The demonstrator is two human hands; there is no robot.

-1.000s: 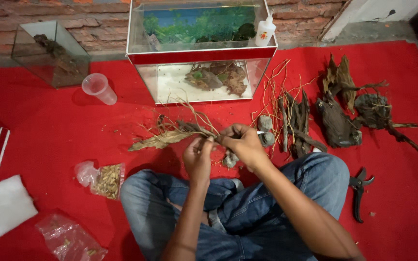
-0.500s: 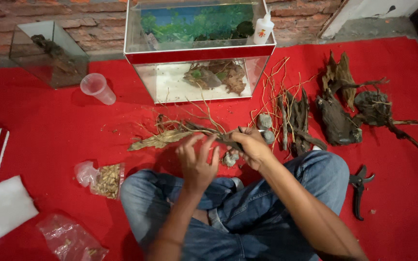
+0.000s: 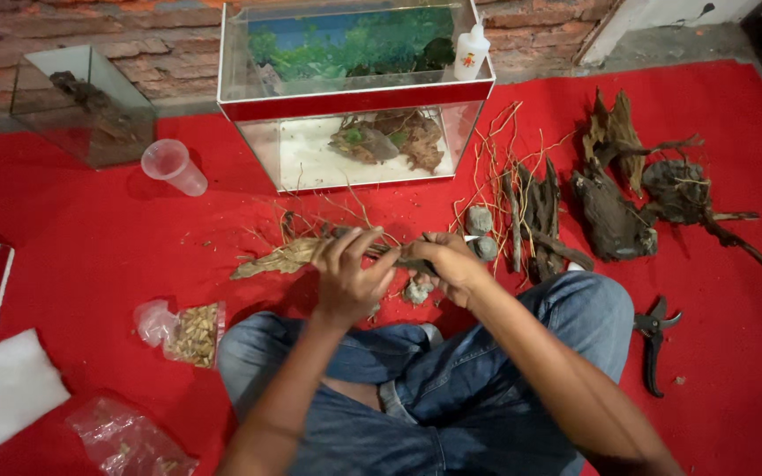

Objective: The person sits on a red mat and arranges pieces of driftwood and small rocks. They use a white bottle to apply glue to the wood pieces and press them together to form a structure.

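Driftwood piece (image 3: 288,257) held low over red carpet (image 3: 90,264), just above knees, in front of glass tank (image 3: 354,97). Long axis approx left-right; flat wide end points left, beyond left hand (image 3: 346,280). Right hand (image 3: 451,264) clenched on right end; left hand half-closed on middle w/ fingers raised, nearer to free end.

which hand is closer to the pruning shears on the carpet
Right. The right hand grips the driftwood piece on the side of the pruning shears, though well apart from them. The left hand holds the same piece farther away, across the lap.
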